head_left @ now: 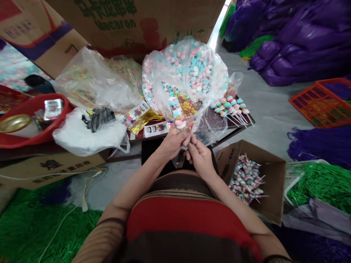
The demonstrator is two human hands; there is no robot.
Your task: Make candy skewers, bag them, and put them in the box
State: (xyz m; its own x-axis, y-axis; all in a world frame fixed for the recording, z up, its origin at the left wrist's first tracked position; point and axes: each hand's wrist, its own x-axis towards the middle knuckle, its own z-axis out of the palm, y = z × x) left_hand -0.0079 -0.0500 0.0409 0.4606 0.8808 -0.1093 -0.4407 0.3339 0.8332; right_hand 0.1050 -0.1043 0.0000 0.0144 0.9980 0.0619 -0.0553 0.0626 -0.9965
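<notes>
My left hand [174, 140] and my right hand [199, 155] meet in front of me, both pinched on the lower end of a marshmallow skewer [177, 109] in a clear wrapper, held upright. The skewer carries pink, white and blue pieces. Just beyond it on the low table [236, 128] lies a big clear bag of pastel marshmallows [192, 69]. A row of several finished skewers [230, 106] lies to its right, sticks pointing toward me.
A cardboard box [270, 182] of wrapped skewers stands at my right. Gold twist ties [144, 120] and small packets lie on the table. A red basin [33, 120], plastic bags and cartons sit left. Purple bags, an orange crate [323, 102] and green tinsel lie around.
</notes>
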